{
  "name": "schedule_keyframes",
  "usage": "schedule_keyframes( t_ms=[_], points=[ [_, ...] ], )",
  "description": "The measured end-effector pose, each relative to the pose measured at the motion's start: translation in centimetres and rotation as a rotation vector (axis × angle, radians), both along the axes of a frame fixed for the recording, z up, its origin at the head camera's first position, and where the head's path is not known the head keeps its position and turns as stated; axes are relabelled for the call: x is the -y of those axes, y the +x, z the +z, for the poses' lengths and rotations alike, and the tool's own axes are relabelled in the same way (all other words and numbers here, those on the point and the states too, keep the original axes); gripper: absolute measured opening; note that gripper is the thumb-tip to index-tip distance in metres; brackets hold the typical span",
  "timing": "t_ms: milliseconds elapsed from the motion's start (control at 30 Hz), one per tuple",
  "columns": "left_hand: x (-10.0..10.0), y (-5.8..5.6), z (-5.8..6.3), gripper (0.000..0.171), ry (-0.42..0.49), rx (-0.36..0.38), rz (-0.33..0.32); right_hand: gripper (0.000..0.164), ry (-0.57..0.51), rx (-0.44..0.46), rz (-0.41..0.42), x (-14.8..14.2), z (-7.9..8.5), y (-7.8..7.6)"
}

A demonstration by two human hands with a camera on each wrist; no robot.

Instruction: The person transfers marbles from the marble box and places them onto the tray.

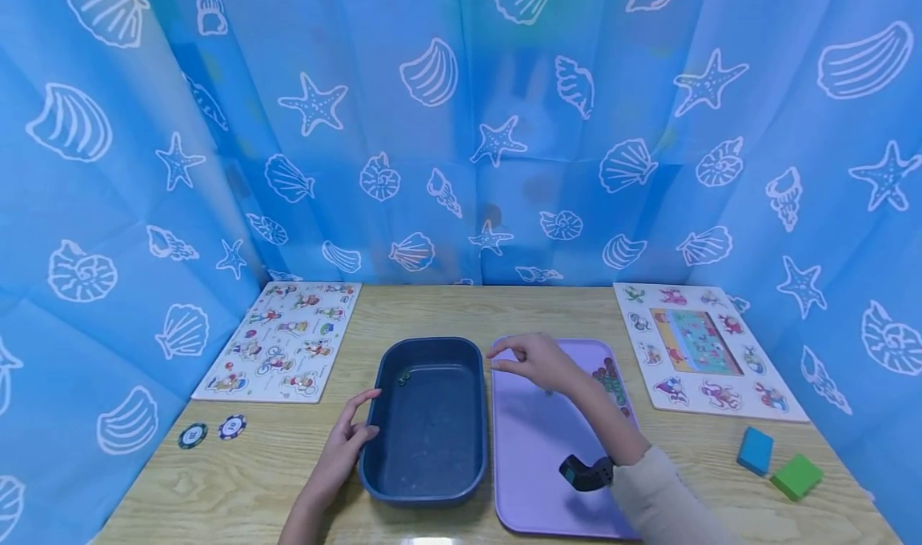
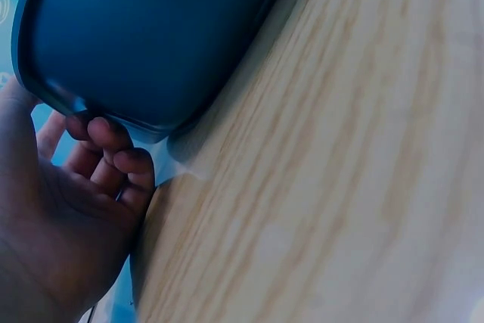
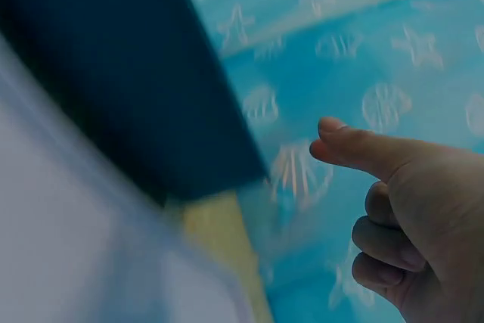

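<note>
A dark blue rectangular bin (image 1: pixel 432 441) stands on the wooden table, with a few small green pieces (image 1: pixel 404 378) at its far left inside. My left hand (image 1: pixel 344 441) grips its left rim; in the left wrist view, the curled fingers (image 2: pixel 110 135) touch the bin's outer wall. Over the upper left of a purple tray (image 1: pixel 529 465), beside the bin's right rim, is my right hand (image 1: pixel 533 358). Its thumb and index fingertips are close together, the other fingers curled, and no thing shows between them. Small red-brown and green pieces (image 1: pixel 611 383) lie along the tray's right side, partly behind the forearm.
Picture boards lie at the back left (image 1: pixel 288 341) and back right (image 1: pixel 706 345). A green-and-black chip (image 1: pixel 192 435) and a blue-and-white chip (image 1: pixel 233 426) sit at left. At right are a blue block (image 1: pixel 755 450) and a green block (image 1: pixel 796 477). A shell-patterned curtain (image 1: pixel 461 169) encloses the table.
</note>
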State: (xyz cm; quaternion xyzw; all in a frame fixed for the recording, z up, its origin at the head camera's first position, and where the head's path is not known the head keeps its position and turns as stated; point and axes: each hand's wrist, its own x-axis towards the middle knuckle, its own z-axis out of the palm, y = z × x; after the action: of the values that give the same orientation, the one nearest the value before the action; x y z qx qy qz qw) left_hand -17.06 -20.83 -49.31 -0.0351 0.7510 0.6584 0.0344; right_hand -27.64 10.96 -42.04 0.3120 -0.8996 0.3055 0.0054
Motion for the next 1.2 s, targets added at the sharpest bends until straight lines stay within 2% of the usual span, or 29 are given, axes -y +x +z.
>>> schedule_keyframes(
  t_ms=[200,367,600,767,867,1200],
  points=[
    [-0.1,0.0,0.0,0.048,0.001,0.013,-0.002,0.023,0.009,-0.040,0.101,5.8,2.0,-0.8],
    [0.0,-0.1,0.1,0.047,0.023,-0.003,-0.011,0.026,0.014,-0.060,0.182,9.7,2.2,-1.7],
    [0.1,-0.1,0.0,0.047,0.024,0.000,-0.005,0.021,0.102,-0.021,0.224,12.7,0.3,-2.7],
    [0.1,0.1,-0.1,0.048,0.020,0.002,-0.006,0.018,0.132,0.031,0.202,13.5,-2.1,-3.5],
    [0.1,0.2,-0.1,0.049,0.026,-0.004,-0.008,0.019,0.144,0.038,0.186,13.8,-3.1,-3.8],
    [-0.1,0.3,0.3,0.050,0.036,-0.038,-0.029,0.023,0.271,0.021,0.161,14.7,-3.5,-4.4]
  ],
)
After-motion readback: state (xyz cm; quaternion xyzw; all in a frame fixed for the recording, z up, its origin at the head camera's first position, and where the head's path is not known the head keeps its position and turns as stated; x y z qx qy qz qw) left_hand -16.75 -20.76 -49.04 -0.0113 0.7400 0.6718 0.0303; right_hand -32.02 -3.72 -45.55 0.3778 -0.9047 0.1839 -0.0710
